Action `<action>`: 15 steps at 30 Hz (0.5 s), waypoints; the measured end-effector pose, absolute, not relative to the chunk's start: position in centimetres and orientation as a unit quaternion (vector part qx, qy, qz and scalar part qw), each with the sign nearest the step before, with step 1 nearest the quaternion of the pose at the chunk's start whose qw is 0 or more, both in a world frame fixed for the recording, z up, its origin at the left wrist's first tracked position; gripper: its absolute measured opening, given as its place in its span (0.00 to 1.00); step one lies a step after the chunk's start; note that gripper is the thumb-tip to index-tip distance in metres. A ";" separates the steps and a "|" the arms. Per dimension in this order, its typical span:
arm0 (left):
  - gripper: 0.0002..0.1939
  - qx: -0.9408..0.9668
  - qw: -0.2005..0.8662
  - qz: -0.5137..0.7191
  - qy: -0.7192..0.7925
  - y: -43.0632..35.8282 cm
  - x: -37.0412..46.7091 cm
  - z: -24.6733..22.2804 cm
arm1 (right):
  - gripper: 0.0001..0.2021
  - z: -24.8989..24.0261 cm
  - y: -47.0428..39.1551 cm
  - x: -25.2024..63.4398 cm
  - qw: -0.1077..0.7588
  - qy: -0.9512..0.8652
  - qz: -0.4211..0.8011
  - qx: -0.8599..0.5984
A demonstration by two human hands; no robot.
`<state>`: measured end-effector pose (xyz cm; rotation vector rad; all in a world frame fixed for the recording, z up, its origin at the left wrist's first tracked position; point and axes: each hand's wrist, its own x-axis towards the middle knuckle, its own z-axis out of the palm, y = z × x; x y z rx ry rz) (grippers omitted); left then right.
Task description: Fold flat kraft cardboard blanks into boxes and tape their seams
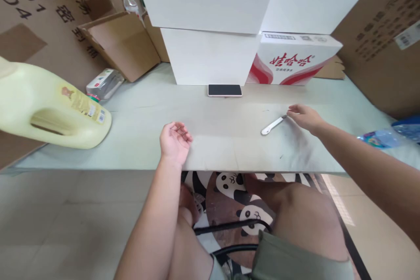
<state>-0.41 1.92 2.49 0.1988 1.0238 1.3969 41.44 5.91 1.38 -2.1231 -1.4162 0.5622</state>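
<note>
Over the near edge of the table, my left hand (176,142) is turned palm up. Its fingers are loosely curled and apart, with nothing in them. My right hand (305,117) is stretched out over the table's right side, fingers extended and parted. Just left of its fingertips lies a small slim tool (273,125) with a white handle and a dark grey end, slanting up toward the hand. The grey end reaches the fingertips; whether they touch I cannot tell. A phone (225,90) with a dark screen lies flat farther back, between the two hands.
White boxes (210,57) and a red-and-white carton (292,61) line the back of the pale table (216,148). At left are a large yellow jug (78,118), a clear bottle (105,84) and an open cardboard box (124,46). Blue plastic packaging (380,138) lies at right.
</note>
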 end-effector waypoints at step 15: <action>0.09 -0.003 0.681 0.644 0.349 2.0 -2.9 2.5 | 0.18 2.3 14.6 13.7 0.133 -0.832 0.173 -0.510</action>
